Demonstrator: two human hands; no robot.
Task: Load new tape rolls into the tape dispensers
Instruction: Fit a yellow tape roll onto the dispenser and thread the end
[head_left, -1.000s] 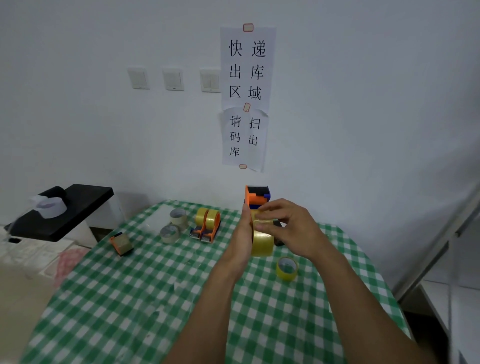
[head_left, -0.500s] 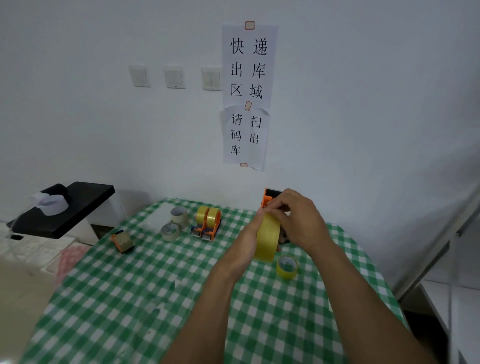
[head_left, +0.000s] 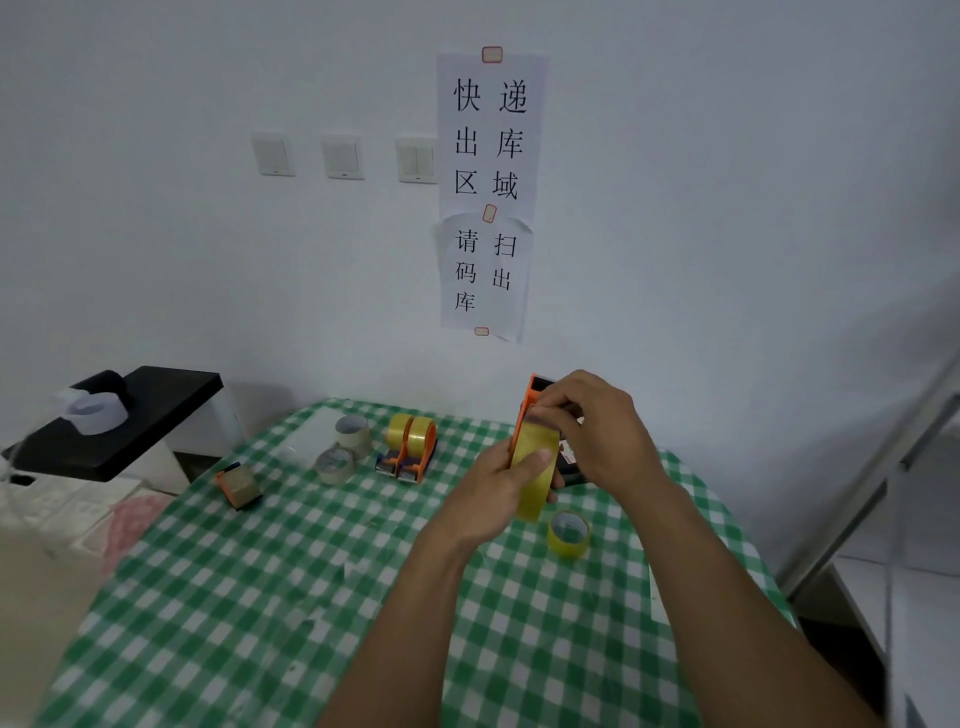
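- Above the far right part of the desk (head_left: 260, 597), both hands hold an orange dispenser (head_left: 524, 415) off the surface, probably so that the yellow tape roll (head_left: 535, 483) can be turned and seated freely.
- The left hand (head_left: 501, 480) grips from the side. Its fingers are wrapped round the roll and the thumb lies flat across the tape's face, which seems meant to stop it spinning.
- The right hand (head_left: 597, 431) covers the dispenser's upper end, its fingers bunched together and clamped where roll meets frame. Whether they pinch a loose tape end cannot be told.
- A spare roll (head_left: 569, 532) lies flat just below the hands, within easy reach for the next load.
- 2 loaded dispensers (head_left: 410, 447) stand side by side further left, apparently finished, beside 2 pale cores (head_left: 343, 449).
- A small dispenser (head_left: 239, 483) lies apart near the left edge, likely awaiting its turn.
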